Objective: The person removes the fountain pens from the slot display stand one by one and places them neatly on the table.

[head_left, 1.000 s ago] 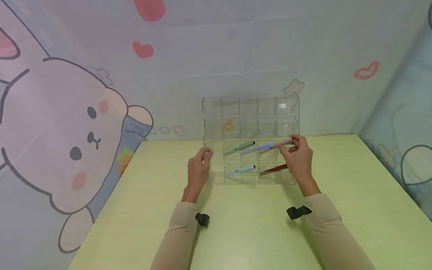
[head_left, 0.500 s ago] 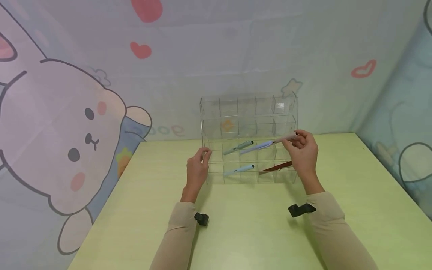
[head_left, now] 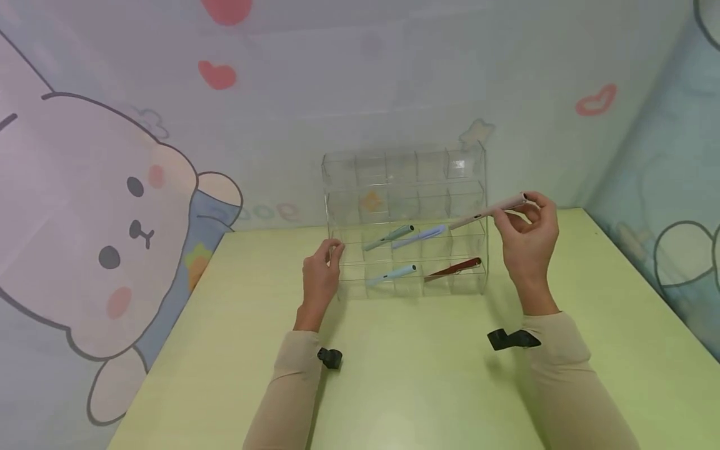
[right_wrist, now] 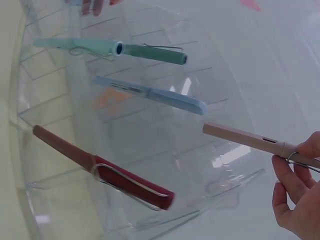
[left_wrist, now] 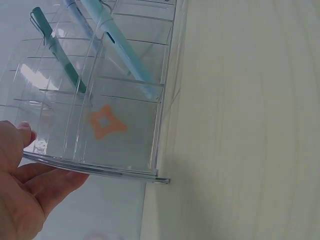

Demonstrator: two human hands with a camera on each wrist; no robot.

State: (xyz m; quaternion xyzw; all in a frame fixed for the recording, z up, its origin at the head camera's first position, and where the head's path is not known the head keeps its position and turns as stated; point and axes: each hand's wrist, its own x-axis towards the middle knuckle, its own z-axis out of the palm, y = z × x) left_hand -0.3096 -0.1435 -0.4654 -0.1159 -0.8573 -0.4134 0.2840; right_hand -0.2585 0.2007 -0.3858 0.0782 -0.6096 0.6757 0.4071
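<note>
A clear acrylic tiered rack point(head_left: 405, 164) with divided compartments stands on the table. My left hand point(head_left: 320, 275) grips its left side edge, thumb inside and fingers outside in the left wrist view. Between right thumb and fingers I pinch a pinkish-beige pen point(right_wrist: 245, 139) by its cap end; my right hand point(head_left: 530, 240) is up at the rack's right side. The pen slants, its lower end overlapping the rack in the head view. Still in the rack are a green pen point(head_left: 389, 237), a lavender-blue pen point(head_left: 419, 236), a light blue pen point(head_left: 392, 275) and a dark red pen point(right_wrist: 107, 170).
The pale yellow-green table point(head_left: 405, 375) spreads around the rack. Right behind hangs a cloth backdrop point(head_left: 360, 75) printed with a rabbit and hearts. Small black wrist cameras sit at both sleeves.
My right hand has moved up and to the right, drawing the pinkish-beige pen out of its compartment beside the lavender-blue one. The left hand keeps its hold on the rack; the head view shifted slightly.
</note>
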